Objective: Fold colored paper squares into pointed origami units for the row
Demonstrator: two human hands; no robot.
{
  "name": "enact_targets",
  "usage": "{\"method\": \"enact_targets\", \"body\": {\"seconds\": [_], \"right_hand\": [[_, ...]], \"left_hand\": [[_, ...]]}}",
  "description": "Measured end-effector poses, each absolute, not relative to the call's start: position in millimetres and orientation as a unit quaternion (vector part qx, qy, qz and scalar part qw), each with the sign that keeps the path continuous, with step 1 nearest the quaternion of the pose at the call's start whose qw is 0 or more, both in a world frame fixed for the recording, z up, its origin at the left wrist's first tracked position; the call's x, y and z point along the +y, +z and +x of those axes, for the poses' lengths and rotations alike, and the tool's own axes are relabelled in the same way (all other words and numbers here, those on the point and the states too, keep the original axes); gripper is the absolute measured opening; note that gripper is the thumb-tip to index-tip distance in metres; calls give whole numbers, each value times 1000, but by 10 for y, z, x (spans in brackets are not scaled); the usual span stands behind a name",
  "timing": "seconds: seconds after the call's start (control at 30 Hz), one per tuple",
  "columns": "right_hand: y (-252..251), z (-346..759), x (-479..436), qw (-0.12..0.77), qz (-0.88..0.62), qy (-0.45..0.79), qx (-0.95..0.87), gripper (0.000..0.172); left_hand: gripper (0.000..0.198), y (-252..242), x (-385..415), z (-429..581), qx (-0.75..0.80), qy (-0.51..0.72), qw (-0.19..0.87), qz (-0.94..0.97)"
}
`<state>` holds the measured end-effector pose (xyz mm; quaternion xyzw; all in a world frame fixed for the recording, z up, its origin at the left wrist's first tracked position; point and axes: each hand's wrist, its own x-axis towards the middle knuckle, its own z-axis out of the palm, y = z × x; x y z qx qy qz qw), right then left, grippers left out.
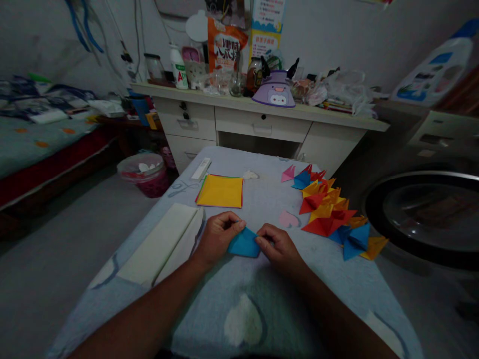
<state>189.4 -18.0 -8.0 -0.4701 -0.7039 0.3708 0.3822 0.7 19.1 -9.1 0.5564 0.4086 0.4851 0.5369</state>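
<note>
A folded piece of blue origami paper is held between my two hands, just above the cloth-covered table. My left hand pinches its upper left edge between thumb and fingers. At its right corner, the fingertips of my right hand are closed on the paper. Beyond my left hand lies a stack of square coloured paper with a yellow sheet on top. To the right, several folded paper cranes in red, yellow, blue and pink sit in a slanting row.
Left of my forearm lies a pale folded sheet. A small white box rests near the table's far left edge. A cluttered white desk stands behind, a pink bin on the left floor, a washing machine at right.
</note>
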Motion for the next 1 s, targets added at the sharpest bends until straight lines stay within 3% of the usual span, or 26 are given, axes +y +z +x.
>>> {"method": "enact_targets", "body": {"seconds": [1.0], "right_hand": [[-58,1878,-186,397,-468,397,-683,18]], "left_hand": [[26,-76,206,9,421,504,541,525]]}}
